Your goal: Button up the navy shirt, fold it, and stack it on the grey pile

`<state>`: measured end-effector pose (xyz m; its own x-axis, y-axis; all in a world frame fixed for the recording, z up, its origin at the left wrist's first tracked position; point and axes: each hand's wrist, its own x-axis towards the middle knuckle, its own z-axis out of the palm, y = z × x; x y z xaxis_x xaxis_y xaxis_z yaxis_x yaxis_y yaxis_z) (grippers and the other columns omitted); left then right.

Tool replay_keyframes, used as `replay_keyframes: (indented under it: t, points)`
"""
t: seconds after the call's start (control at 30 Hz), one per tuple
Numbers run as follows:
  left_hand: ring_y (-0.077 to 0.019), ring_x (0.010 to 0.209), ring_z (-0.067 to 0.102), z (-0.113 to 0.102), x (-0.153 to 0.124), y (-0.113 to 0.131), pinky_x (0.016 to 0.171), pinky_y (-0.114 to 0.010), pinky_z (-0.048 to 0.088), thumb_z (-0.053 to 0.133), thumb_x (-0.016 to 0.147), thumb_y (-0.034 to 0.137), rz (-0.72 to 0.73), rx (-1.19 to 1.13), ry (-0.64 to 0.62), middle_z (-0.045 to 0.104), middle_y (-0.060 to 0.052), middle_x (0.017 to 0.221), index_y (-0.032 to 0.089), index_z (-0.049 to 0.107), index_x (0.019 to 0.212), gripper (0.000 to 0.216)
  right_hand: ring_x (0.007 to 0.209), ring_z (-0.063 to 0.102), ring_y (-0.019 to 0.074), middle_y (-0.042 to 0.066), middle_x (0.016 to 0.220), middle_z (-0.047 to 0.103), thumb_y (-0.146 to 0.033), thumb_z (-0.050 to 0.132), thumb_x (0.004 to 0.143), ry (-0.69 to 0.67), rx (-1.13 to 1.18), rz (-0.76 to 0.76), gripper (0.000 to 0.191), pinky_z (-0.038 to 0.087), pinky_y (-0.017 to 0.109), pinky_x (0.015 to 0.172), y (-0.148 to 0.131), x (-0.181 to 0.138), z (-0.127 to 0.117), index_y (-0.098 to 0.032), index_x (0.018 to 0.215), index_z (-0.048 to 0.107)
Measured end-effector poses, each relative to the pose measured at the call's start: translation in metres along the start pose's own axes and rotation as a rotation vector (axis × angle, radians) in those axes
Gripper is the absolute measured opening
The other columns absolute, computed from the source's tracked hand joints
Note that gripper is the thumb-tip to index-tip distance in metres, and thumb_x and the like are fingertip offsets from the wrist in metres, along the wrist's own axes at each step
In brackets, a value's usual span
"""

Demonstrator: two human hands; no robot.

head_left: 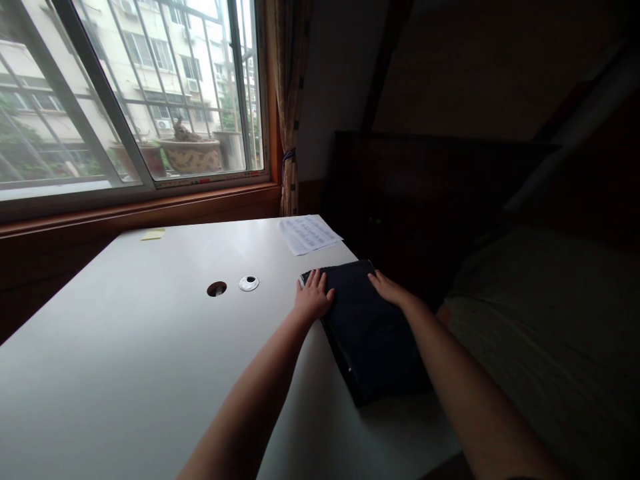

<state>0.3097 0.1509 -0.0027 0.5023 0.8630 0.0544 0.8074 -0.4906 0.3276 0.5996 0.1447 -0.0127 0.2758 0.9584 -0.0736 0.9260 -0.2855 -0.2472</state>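
A flat dark rectangular case or closed laptop (367, 327) lies at the right edge of the white table (150, 347). My left hand (313, 297) rests on its far left corner, fingers stretched out and flat. My right hand (389, 288) lies flat on its far right edge, fingers extended. Neither hand grips anything.
Printed paper sheets (307, 233) lie beyond the case near the table's far right corner. A round cable hole (217, 289) and its loose cap (249, 283) sit mid-table. A yellow sticky note (153, 235) lies by the window sill. A bed (550, 333) stands to the right.
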Motion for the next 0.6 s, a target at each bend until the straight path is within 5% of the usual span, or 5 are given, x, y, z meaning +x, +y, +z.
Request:
replay_keyframes:
  t: [0.1,0.2,0.33,0.43,0.6]
  points:
    - [-0.0255,0.154,0.009,-0.001,0.0,-0.003,0.12,-0.06,0.014,0.021,0.098,0.058,0.01,0.006,0.002,0.011,-0.004,0.167,0.022,0.022,0.158,0.069,0.14,0.044,0.0294,0.018,0.151,0.045,-0.056,0.018,0.1,0.017,-0.013,0.023,0.072,0.036,0.045,0.114,0.004,-0.007,-0.007,-0.009,0.15,0.04]
    - [-0.0257,0.153,0.01,0.0,-0.001,-0.003,0.12,-0.06,0.016,0.022,0.099,0.056,0.016,0.015,0.015,0.011,-0.005,0.167,0.022,0.022,0.157,0.068,0.144,0.035,0.034,0.021,0.157,0.035,-0.052,0.021,0.1,0.101,-0.037,0.018,0.071,0.03,0.051,0.117,0.0,-0.025,-0.015,-0.004,0.151,0.035]
    - [-0.0266,0.153,0.013,-0.002,-0.002,-0.003,0.119,-0.061,0.019,0.024,0.1,0.055,0.031,0.031,0.035,0.015,-0.007,0.166,0.021,0.025,0.156,0.066,0.147,0.03,0.031,0.014,0.16,0.031,-0.049,0.025,0.101,0.317,-0.116,-0.245,0.065,0.024,0.048,0.121,-0.017,-0.064,-0.012,-0.011,0.152,0.037]
    - [-0.0286,0.152,0.016,-0.007,-0.005,0.001,0.118,-0.062,0.021,0.027,0.1,0.051,0.04,0.046,0.064,0.019,-0.011,0.165,0.018,0.03,0.155,0.064,0.147,0.032,0.0276,0.007,0.158,0.037,-0.055,0.028,0.1,0.273,-0.185,-0.422,0.063,0.025,0.048,0.121,-0.027,-0.094,0.002,-0.02,0.15,0.042]
    - [-0.0274,0.153,0.015,-0.014,-0.028,0.031,0.123,-0.056,0.011,0.027,0.102,0.047,0.135,0.073,0.148,0.03,-0.011,0.162,0.015,0.046,0.145,0.057,0.148,0.03,0.0261,0.008,0.159,0.035,-0.055,0.029,0.1,0.232,-0.246,-0.429,0.063,0.023,0.048,0.121,-0.029,-0.11,0.02,-0.022,0.152,0.038]
